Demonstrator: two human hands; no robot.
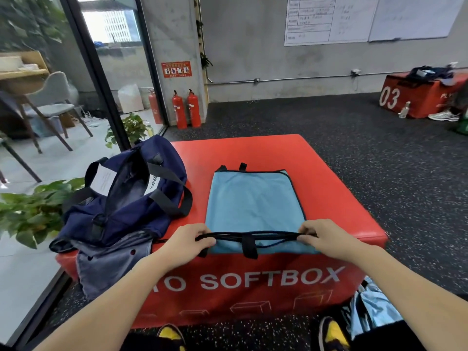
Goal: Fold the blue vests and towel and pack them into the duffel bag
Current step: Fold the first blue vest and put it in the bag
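1 blue vest mid-fold at frame centre on red softbox | left hand and right hand pinch its near black-trimmed edge | duffel bag unzipped at left, looks unpacked | grey towel unfolded, lower left | more blue fabric lower right | most remains

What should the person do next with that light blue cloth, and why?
Probably fold the near edge away toward the far edge. Both the left hand and right hand pinch the near dark-trimmed edge of the blue vest, which lies flat on the red box; the duffel bag gapes open alongside.
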